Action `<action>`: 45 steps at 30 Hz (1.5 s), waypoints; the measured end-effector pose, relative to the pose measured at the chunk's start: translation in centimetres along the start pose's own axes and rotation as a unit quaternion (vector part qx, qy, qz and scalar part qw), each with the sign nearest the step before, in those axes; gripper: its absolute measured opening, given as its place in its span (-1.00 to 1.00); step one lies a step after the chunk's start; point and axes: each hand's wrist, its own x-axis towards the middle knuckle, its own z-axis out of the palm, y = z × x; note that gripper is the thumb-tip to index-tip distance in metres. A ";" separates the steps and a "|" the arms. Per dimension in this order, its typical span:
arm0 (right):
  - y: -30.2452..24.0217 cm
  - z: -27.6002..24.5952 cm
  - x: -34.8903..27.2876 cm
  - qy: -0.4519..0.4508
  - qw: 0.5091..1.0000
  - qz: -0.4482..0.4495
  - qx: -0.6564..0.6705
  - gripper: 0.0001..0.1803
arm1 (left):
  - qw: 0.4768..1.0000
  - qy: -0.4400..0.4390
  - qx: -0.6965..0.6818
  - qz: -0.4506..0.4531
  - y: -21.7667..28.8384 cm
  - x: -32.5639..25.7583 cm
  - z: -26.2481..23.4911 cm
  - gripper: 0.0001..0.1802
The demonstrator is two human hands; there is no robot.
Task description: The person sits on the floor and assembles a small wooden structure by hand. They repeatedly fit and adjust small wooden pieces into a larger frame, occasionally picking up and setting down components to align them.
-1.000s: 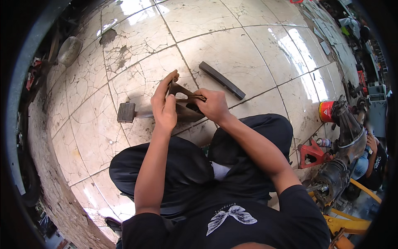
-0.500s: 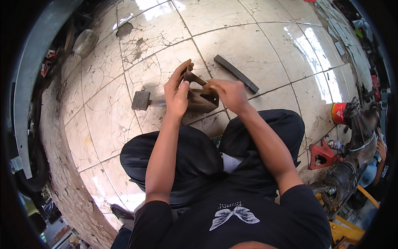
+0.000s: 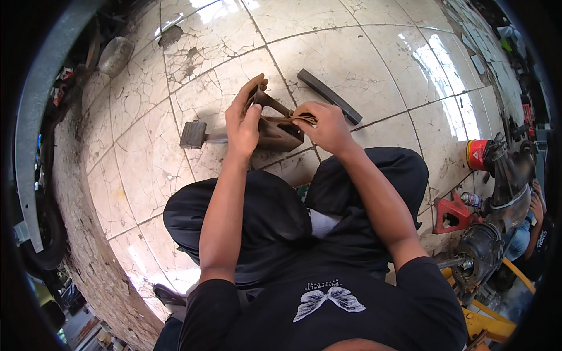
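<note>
A rusty brown metal stand [image 3: 280, 139] lies on its side on the tiles in front of my knees. From its left end a metal bar runs to a dark ridged block [image 3: 193, 135]. My left hand [image 3: 242, 126] is wrapped round the flared upper end of the stand, thumb towards me. My right hand [image 3: 325, 126] pinches a folded brown sheet [image 3: 304, 119], which looks like sandpaper, against the stand's right part. Its fingertips partly hide the contact. Beyond my right hand, a dark square metal bar [image 3: 329, 96] lies slantwise on the floor.
To the right stand a red metal stand [image 3: 452, 213], a spray can [image 3: 470, 199], a red tin [image 3: 477, 155] and a large greasy axle assembly [image 3: 483, 251]. A person's hand [image 3: 537, 205] shows beyond them. A rounded grey object [image 3: 116, 57] sits at the far left.
My right hand has turned and drawn slightly towards me along the stand, so the folded sheet now shows. My left hand keeps its hold. The whole view has shifted a little.
</note>
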 end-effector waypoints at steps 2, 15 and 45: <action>0.1 0.7 0.0 0.006 1.000 0.018 0.008 -0.82 | 1.000 -0.002 -0.012 -0.004 -0.1 0.0 0.1 -0.32; 1.4 4.1 0.4 0.054 0.998 0.032 0.006 -0.81 | 1.000 -0.020 0.004 -0.005 0.1 0.1 0.0 -0.29; 2.3 1.9 1.3 -0.031 0.998 -0.049 -0.009 -0.84 | 0.999 -0.032 -0.032 -0.024 0.0 0.1 -0.2 -0.31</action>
